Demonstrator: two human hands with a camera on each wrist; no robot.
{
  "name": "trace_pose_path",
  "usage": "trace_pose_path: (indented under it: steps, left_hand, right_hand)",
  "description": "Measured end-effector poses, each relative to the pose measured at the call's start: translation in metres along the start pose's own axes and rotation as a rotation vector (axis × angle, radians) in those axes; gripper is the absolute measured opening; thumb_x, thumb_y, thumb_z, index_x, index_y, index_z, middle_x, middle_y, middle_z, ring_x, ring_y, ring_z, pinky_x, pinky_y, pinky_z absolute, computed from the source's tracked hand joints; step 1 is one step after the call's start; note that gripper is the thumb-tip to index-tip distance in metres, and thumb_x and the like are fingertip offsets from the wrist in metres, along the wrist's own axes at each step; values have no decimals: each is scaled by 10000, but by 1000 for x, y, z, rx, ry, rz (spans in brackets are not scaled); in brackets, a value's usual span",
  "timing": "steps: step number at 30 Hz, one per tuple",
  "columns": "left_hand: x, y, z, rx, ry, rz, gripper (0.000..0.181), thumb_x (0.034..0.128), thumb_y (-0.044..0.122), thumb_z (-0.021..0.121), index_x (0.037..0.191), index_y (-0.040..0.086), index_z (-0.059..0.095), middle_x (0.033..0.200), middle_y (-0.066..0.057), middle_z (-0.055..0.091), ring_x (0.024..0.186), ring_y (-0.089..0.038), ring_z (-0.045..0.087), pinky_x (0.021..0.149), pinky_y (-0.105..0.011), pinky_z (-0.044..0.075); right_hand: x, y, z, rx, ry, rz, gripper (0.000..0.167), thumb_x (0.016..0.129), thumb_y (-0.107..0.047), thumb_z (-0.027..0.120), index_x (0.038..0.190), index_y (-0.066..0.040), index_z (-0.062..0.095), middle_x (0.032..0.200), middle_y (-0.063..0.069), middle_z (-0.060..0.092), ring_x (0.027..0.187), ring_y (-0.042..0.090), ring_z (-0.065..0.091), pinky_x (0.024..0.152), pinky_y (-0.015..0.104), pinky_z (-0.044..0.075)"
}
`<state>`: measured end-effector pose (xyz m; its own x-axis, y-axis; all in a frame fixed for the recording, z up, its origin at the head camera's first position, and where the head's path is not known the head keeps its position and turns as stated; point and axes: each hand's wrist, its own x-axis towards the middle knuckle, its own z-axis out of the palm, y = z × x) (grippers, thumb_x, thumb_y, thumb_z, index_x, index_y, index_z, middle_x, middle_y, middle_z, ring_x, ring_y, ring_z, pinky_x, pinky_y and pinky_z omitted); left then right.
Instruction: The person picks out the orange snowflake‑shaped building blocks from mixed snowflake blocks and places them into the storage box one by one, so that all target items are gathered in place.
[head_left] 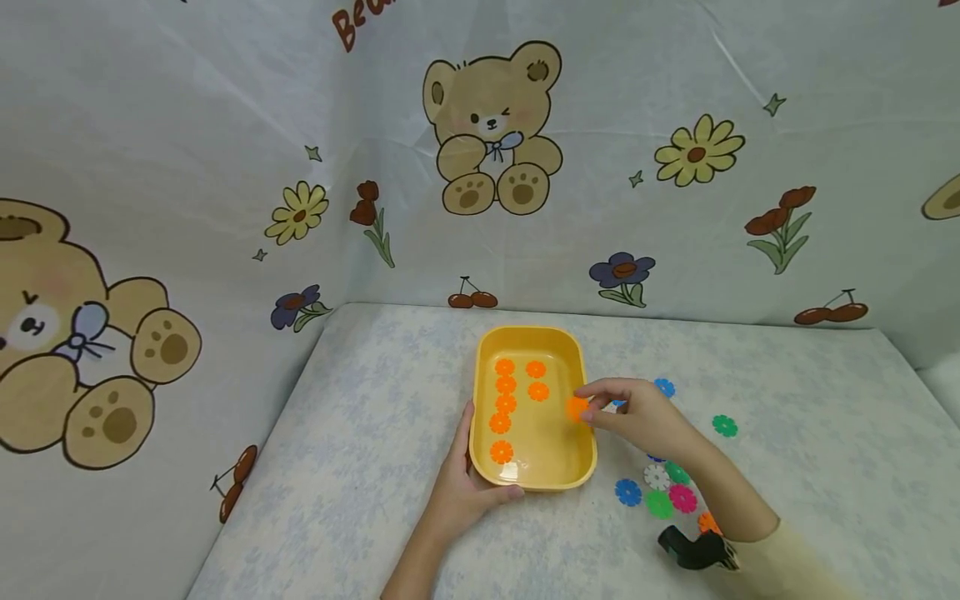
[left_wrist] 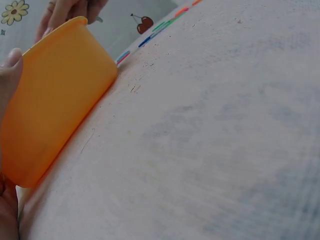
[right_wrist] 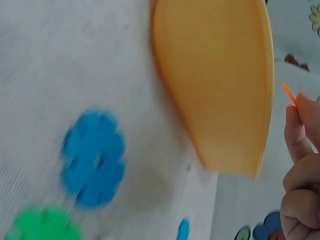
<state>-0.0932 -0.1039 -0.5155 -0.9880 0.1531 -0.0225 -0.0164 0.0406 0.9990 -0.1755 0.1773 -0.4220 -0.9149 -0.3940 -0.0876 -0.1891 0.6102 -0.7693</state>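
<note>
My left hand (head_left: 461, 496) grips a yellow plastic tray (head_left: 551, 475) at its near left corner, the thumb along the near side and the fingers against the left wall. Over the tray's right rim, my right hand (head_left: 641, 412) pinches an orange flower-shaped disc (head_left: 577, 408) between thumb and fingers. In the right wrist view that disc (right_wrist: 288, 94) appears edge-on at the fingertips, beyond the tray wall (right_wrist: 220, 85). Inside the tray, several orange discs (head_left: 506, 403) form a column on the left, and two more orange discs (head_left: 537, 391) lie beside its upper part.
Right of the tray, loose discs lie on the pale tabletop (head_left: 360, 417): blue (head_left: 627, 492), white (head_left: 656, 477), pink (head_left: 682, 498), green (head_left: 724, 426) and others, some partly under the right forearm. A black strap-like object (head_left: 697, 550) sits at the right wrist. Bear-printed cloth (head_left: 600, 233) stands behind.
</note>
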Motion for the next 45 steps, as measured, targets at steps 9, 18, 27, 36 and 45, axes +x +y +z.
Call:
trace_pose_path:
  steps: [9,18,27,36,45]
  left_hand:
    - [0,-1,0,22,-17,21,1246,752,223,885,1608,289,-17,1670,88,89,1511,-156,253,1174,-218,291]
    - [0,1,0,40,-12,17,1268,718,287,906,1606,321,1,1662,137,95,1512,-125,243,1103,-61,263]
    - [-1,1,0,31,-6,4,1264,718,269,908,1605,331,9,1658,153,94,1514,-119,232,1095,-49,256]
    - [-1,3,0,59,4,-15,1265,711,300,911,1604,336,15,1652,163,96,1514,-92,215,1167,-148,237]
    - [0,1,0,97,20,-28,1272,698,328,916,1601,354,20,1641,200,100,1513,-62,190,1215,-314,189]
  right_hand:
    - [23,-37,36,-151,-78,-2,236,858,-228,777,1091,-187,777,834,-96,671,758,137,561,639,211,502]
    - [35,-43,67,-535,-15,-105,55,852,-185,788,885,-142,783,716,-80,647,666,110,529,695,279,529]
    - [38,-37,80,-862,67,-192,187,851,-114,758,681,-106,682,609,4,566,534,171,437,555,295,482]
    - [39,-36,81,-896,39,-182,126,856,-135,770,749,-99,716,647,20,593,552,173,455,581,297,525]
    - [39,-37,81,-941,32,-200,104,847,-121,779,759,-106,726,683,24,632,562,171,473,599,296,545]
